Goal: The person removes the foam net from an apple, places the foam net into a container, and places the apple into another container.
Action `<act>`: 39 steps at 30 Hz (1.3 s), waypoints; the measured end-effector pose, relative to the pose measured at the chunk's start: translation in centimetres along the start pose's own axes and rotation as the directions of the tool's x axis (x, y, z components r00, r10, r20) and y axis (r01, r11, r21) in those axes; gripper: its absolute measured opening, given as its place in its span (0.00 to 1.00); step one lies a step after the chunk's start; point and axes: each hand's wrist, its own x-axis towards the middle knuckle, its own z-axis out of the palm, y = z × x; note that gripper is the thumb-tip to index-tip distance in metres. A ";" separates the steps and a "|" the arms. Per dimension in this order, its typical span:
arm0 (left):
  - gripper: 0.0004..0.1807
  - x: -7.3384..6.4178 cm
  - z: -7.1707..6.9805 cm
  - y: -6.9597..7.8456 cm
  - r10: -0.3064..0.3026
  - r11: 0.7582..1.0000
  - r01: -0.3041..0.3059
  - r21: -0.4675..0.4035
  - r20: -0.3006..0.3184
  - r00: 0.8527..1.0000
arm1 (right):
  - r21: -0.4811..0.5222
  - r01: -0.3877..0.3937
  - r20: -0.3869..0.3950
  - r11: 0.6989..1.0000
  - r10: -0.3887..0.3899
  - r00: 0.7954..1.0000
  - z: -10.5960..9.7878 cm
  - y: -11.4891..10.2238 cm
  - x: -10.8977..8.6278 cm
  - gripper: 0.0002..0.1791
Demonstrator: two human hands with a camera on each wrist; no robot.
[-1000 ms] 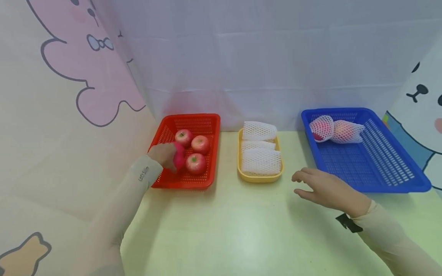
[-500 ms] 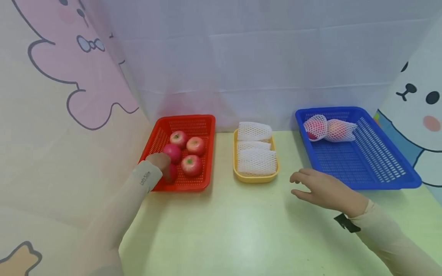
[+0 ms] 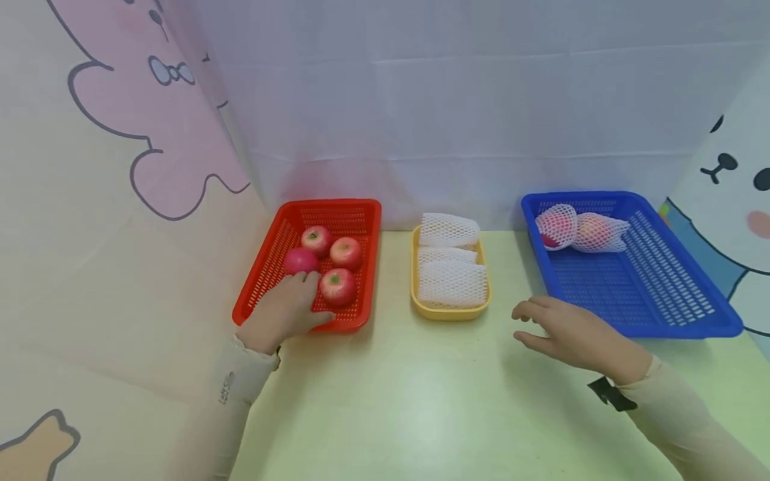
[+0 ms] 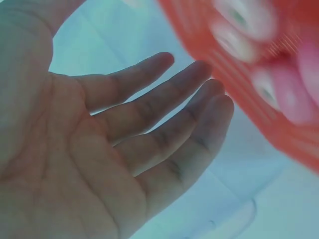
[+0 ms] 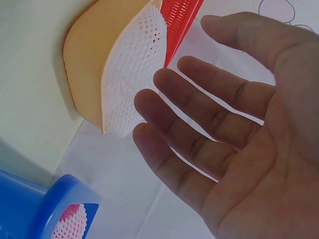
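Note:
My left hand (image 3: 284,311) is over the front left of the red basket (image 3: 367,314), its fingers extended. In the left wrist view the palm shows bare, with nothing held. Just beyond the fingertips lies a smooth deep-pink round fruit (image 3: 300,261). Beside it are a red apple (image 3: 339,287), another apple (image 3: 347,253) and a third apple (image 3: 317,240). The hand hides part of the basket floor. My right hand (image 3: 571,334) hovers over the table beside the blue basket (image 3: 674,327), fingers loosely bent and holding nothing.
Between the baskets stands a yellow tray (image 3: 452,312) with several white foam net sleeves (image 3: 452,284). In the blue basket, a netted fruit (image 3: 556,226) and a second netted fruit (image 3: 598,232) lie at the back left. Cloth walls stand behind and at both sides.
My left hand held a deep-pink round fruit in the red basket, let it go there, and has drawn back toward the front with fingers spread. The right hand has stayed in place.

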 end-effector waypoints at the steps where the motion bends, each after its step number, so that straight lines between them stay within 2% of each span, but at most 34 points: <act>1: 0.38 -0.6 0.3 0.8 0.035 0.999 -0.035 0.010 -0.038 0.999 | -0.001 -0.002 0.002 1.000 0.002 1.000 0.0 0.0 0.0 0.10; 3: 0.39 -1.5 1.0 2.1 0.090 0.996 -0.087 0.034 -0.107 0.990 | -0.001 -0.010 0.011 1.000 0.010 1.000 0.0 0.0 -0.1 0.10; 6: 0.37 -2.4 2.0 3.7 0.106 0.994 -0.108 -0.002 -0.143 0.984 | 0.009 -0.013 0.022 1.000 0.013 1.000 0.0 0.0 0.0 0.10; 9: 0.38 -2.8 2.7 4.7 0.094 0.993 -0.102 -0.055 -0.130 0.987 | 0.017 -0.014 0.023 1.000 0.014 1.000 0.0 0.0 0.0 0.10; 13: 0.40 -2.8 3.0 5.5 0.075 0.993 -0.081 -0.086 -0.076 0.994 | 0.017 -0.017 0.014 1.000 0.016 1.000 0.2 0.0 -0.1 0.10; 18: 0.40 -2.2 3.3 6.1 0.109 0.989 -0.115 -0.091 -0.071 0.992 | -0.007 -0.013 0.004 1.000 0.013 1.000 -0.1 0.4 -0.1 0.11; 21: 0.40 -1.3 3.5 7.0 0.145 0.983 -0.154 -0.101 -0.092 0.985 | -0.024 -0.043 0.005 0.999 0.043 0.999 -0.9 1.1 0.1 0.13; 24: 0.39 -0.1 3.6 8.5 0.182 0.974 -0.193 -0.123 -0.095 0.979 | -0.038 -0.078 0.006 0.996 0.078 0.997 -2.1 2.6 0.4 0.14; 29: 0.38 2.8 3.2 11.9 0.271 0.948 -0.282 -0.145 -0.091 0.958 | -0.037 -0.119 -0.018 0.992 0.118 0.993 -4.0 6.9 1.0 0.15; 32: 0.37 4.4 3.1 14.1 0.336 0.930 -0.344 -0.131 -0.086 0.938 | -0.030 -0.161 -0.017 0.987 0.160 0.987 -4.7 10.0 1.3 0.15; 36: 0.37 6.3 3.4 16.6 0.423 0.900 -0.428 -0.078 -0.078 0.903 | -0.037 -0.238 0.008 0.971 0.238 0.971 -5.3 14.2 2.0 0.19; 39: 0.37 7.4 3.4 18.2 0.453 0.888 -0.456 -0.054 -0.060 0.890 | -0.045 -0.298 0.014 0.954 0.299 0.954 -5.8 16.8 2.6 0.23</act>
